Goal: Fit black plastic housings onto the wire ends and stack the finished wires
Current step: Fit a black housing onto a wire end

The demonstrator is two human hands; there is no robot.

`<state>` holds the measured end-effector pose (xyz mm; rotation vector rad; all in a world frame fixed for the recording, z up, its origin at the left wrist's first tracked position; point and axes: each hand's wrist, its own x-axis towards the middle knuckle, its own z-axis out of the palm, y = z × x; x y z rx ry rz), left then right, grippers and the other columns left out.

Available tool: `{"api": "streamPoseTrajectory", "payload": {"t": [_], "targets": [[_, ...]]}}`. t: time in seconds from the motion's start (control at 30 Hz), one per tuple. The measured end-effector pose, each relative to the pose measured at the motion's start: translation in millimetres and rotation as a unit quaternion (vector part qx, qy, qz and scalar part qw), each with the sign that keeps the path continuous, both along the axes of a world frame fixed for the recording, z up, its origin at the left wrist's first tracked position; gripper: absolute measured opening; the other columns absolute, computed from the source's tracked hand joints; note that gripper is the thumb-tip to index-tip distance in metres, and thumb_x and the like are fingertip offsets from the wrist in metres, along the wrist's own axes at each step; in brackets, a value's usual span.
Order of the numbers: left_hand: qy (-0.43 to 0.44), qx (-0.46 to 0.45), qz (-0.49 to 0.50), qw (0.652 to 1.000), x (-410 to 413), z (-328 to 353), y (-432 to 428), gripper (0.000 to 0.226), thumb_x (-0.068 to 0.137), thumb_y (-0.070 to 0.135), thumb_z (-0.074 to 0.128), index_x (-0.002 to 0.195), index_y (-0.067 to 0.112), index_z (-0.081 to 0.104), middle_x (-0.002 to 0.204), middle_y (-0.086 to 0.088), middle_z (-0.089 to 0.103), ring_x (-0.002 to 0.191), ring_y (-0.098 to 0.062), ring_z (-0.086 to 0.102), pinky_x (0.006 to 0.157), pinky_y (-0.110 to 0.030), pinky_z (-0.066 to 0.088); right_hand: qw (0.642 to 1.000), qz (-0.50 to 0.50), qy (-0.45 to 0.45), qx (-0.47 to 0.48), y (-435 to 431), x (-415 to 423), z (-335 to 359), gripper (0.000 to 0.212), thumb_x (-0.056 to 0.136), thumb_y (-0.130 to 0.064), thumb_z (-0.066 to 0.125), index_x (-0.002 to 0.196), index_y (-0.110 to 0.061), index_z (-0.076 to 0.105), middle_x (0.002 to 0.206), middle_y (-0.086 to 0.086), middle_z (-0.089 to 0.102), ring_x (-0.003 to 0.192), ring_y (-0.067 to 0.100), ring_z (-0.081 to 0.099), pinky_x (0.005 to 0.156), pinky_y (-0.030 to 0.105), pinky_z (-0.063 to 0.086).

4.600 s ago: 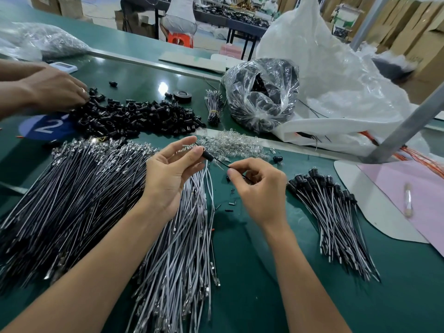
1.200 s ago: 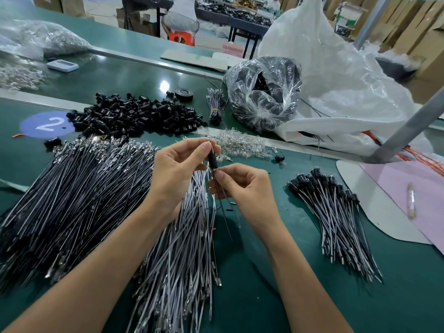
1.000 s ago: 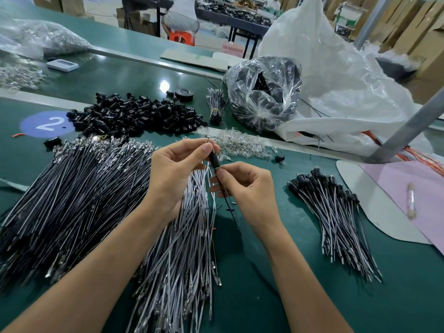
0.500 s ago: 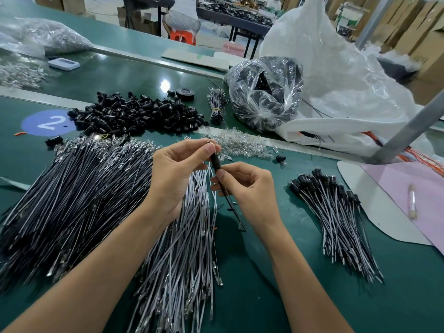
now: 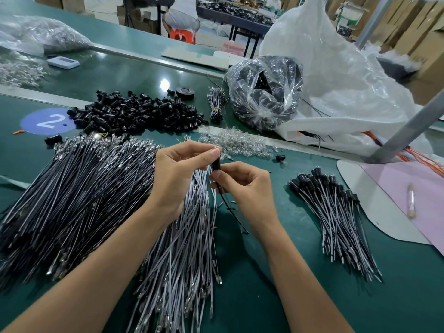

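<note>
Head view: our two hands have closed up on each other. A few seconds ago they were apart, with the wire stretched almost level between them. Now our right hand (image 5: 242, 186) sits just under our left hand (image 5: 175, 174), and in the last second it has crept up the wire (image 5: 236, 221) until its fingertips nearly touch the housing (image 5: 215, 163). We read that as the wire end being pushed home, so this piece looks close to finished, though fingers hide the joint and we cannot tell whether it has seated. Our left hand is curled, thumb and forefinger pinching the housing at their tips, the other fingers folded behind. Our right hand is curled too, thumb and forefinger nipping the wire just below the housing. The free tail hangs down and away to the right, and we cannot tell whether it touches the counter (image 5: 264, 272). Under the hands lies the fan of bare wires (image 5: 79, 193). Beyond them sit the loose housings (image 5: 137, 114), and well to the right is the finished stack (image 5: 336, 212), where this wire should go next.
</note>
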<state>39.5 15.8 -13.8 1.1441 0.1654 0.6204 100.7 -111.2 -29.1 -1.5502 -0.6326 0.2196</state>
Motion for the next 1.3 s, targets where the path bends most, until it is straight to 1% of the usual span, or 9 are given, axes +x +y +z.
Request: {"api": "streamPoseTrajectory", "payload": {"t": [0.27, 0.43, 0.6, 0.67, 0.8, 1.0, 1.1, 1.23, 1.3], "targets": [[0.001, -0.005, 0.027, 1.0, 2.4, -7.2, 1.6, 0.014, 0.068, 0.017, 0.081, 0.079, 0.009, 0.076, 0.07, -0.003, 0.067, 0.062, -0.012, 0.044, 0.054, -0.016, 0.036, 0.999, 0.002, 0.005, 0.035, 2.8, -4.0, -0.2, 0.003, 0.083, -0.007, 0.075, 0.085, -0.009, 0.075, 0.076, 0.008, 0.075, 0.07, 0.018, 0.071, 0.068, 0.024, 0.055], [-0.001, -0.063, 0.005, 0.998, 1.7, -8.8, -4.6, 0.012, 0.064, 0.018, 0.083, 0.074, 0.014, 0.077, 0.085, -0.016, 0.066, 0.074, -0.022, 0.05, 0.054, -0.016, 0.043, 0.999, 0.005, 0.017, 0.043, 4.7, -6.1, -0.6, 0.005, 0.085, -0.003, 0.072, 0.089, -0.005, 0.074, 0.078, 0.007, 0.075, 0.07, 0.015, 0.071, 0.067, 0.023, 0.055], [-0.001, -0.017, 0.032, 0.999, 4.2, -9.3, -1.6, 0.01, 0.072, 0.011, 0.075, 0.066, 0.019, 0.075, 0.089, -0.007, 0.075, 0.077, -0.017, 0.057, 0.057, -0.02, 0.04, 0.999, 0.007, 0.014, 0.052, 5.8, -8.1, -0.6, 0.007, 0.087, -0.002, 0.069, 0.086, -0.008, 0.073, 0.075, 0.006, 0.074, 0.068, 0.016, 0.07, 0.066, 0.025, 0.056], [-0.003, 0.017, 0.028, 0.999, 3.6, -9.6, -2.3, 0.003, 0.076, 0.014, 0.076, 0.075, 0.017, 0.076, 0.09, -0.009, 0.075, 0.075, -0.018, 0.059, 0.057, -0.02, 0.043, 0.998, -0.002, 0.017, 0.053, 7.2, -6.7, -1.2, 0.006, 0.088, -0.001, 0.068, 0.085, -0.005, 0.072, 0.072, 0.006, 0.072, 0.066, 0.014, 0.07, 0.064, 0.022, 0.054], [0.014, 0.071, -0.044, 0.996, 2.3, -9.5, -7.8, 0.029, 0.075, 0.02, 0.076, 0.1, 0.007, 0.073, 0.094, -0.011, 0.076, 0.083, -0.02, 0.072, 0.07, -0.026, 0.056, 0.998, -0.026, 0.011, 0.064, 7.4, -2.9, -0.2, 0.012, 0.09, -0.002, 0.066, 0.08, -0.007, 0.068, 0.075, 0.005, 0.071, 0.072, 0.013, 0.071, 0.068, 0.021, 0.055], [-0.009, 0.073, -0.037, 0.997, 1.6, -2.3, -9.0, 0.024, 0.072, 0.015, 0.072, 0.093, 0.005, 0.074, 0.086, -0.01, 0.076, 0.078, -0.023, 0.068, 0.075, -0.03, 0.058, 0.998, -0.028, -0.013, 0.051, 7.7, -2.9, -0.4, 0.013, 0.09, 0.004, 0.064, 0.079, -0.003, 0.063, 0.07, -0.008, 0.067, 0.065, 0.0, 0.065, 0.065, 0.013, 0.051], [-0.028, 0.08, -0.034, 0.996, 0.1, 0.0, -10.8, 0.018, 0.072, 0.011, 0.071, 0.09, 0.009, 0.073, 0.082, -0.003, 0.077, 0.076, -0.023, 0.068, 0.073, -0.028, 0.058, 0.998, -0.033, -0.03, 0.049, 8.8, -4.6, -0.8, 0.014, 0.09, -0.001, 0.065, 0.077, -0.005, 0.061, 0.072, -0.005, 0.063, 0.066, 0.005, 0.062, 0.066, 0.021, 0.051], [-0.036, 0.088, -0.033, 0.995, -1.6, -1.2, -9.8, 0.02, 0.074, 0.013, 0.072, 0.094, 0.009, 0.074, 0.087, -0.009, 0.077, 0.083, -0.024, 0.073, 0.078, -0.036, 0.059, 0.997, -0.029, -0.056, 0.053, 10.3, -9.8, -1.6, 0.01, 0.09, -0.011, 0.066, 0.08, -0.013, 0.063, 0.073, -0.002, 0.063, 0.073, 0.025, 0.061, 0.076, 0.054, 0.051], [-0.039, 0.091, -0.026, 0.995, -2.3, -1.6, -8.3, 0.02, 0.075, 0.016, 0.074, 0.094, 0.011, 0.076, 0.089, -0.011, 0.077, 0.085, -0.026, 0.074, 0.079, -0.038, 0.061, 0.996, -0.029, -0.069, 0.045, 11.0, -11.9, -0.9, 0.006, 0.088, -0.016, 0.065, 0.082, -0.017, 0.063, 0.073, -0.008, 0.064, 0.075, 0.03, 0.064, 0.078, 0.055, 0.05]]}}
